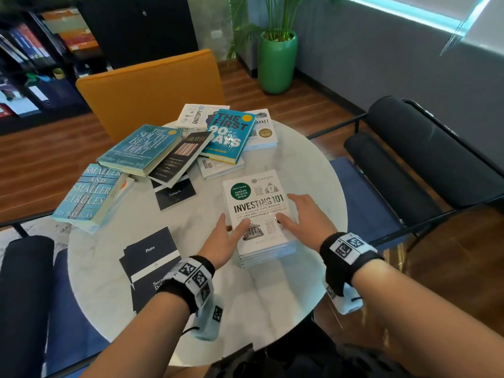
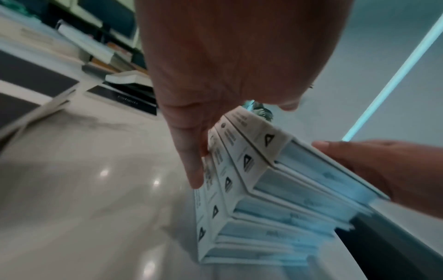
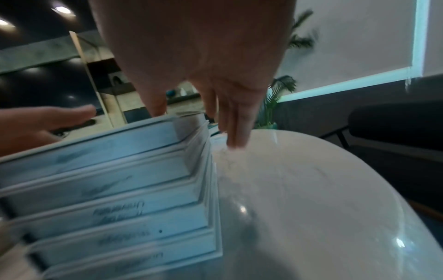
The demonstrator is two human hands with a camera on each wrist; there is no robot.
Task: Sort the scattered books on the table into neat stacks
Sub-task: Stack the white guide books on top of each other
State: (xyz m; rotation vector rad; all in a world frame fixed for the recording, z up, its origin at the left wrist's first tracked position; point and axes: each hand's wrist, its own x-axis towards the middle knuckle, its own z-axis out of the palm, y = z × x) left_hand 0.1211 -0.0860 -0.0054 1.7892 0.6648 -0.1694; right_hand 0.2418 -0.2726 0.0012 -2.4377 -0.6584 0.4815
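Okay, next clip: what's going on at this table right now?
A person is squaring up a stack of white books topped by Investing 101 on the round table. The left hand and the right hand flank it with straight fingers. Beyond, other books, including The South Beach Diet, lie overlapped and unsorted.

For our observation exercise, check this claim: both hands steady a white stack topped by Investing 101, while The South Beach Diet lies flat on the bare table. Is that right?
One detail is wrong. The South Beach Diet is not flat on the table; it rests tilted on other books, as the head view shows. The left hand and right hand do steady the white stack topped by Investing 101.
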